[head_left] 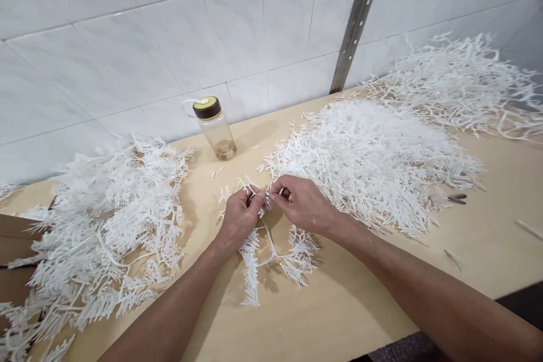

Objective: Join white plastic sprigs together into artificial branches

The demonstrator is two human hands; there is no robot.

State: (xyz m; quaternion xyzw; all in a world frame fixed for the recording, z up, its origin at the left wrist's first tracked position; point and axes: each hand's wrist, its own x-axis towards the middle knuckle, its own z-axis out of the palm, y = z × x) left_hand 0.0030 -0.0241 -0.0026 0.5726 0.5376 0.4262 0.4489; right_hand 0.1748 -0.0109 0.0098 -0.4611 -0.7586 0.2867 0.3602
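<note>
Between my two hands is a white plastic branch [272,249], a bare forked stem with feathery sprigs at its ends, hanging down toward me over the table. My left hand [241,212] pinches the branch's upper part between thumb and fingers. Close to its right, my right hand [303,201] has thumb and forefinger pressed together at a small white sprig tip by the branch. The fingertips of both hands almost meet. Fine details at the pinch points are too small to make out.
Loose white sprigs [373,153] form a large pile at right, with longer branches [462,79] behind. Another heap of branches [123,209] lies left, beside a cardboard box [17,254]. A bottle [216,130] stands near the tiled wall [127,56]. A metal bracket [354,37] leans there.
</note>
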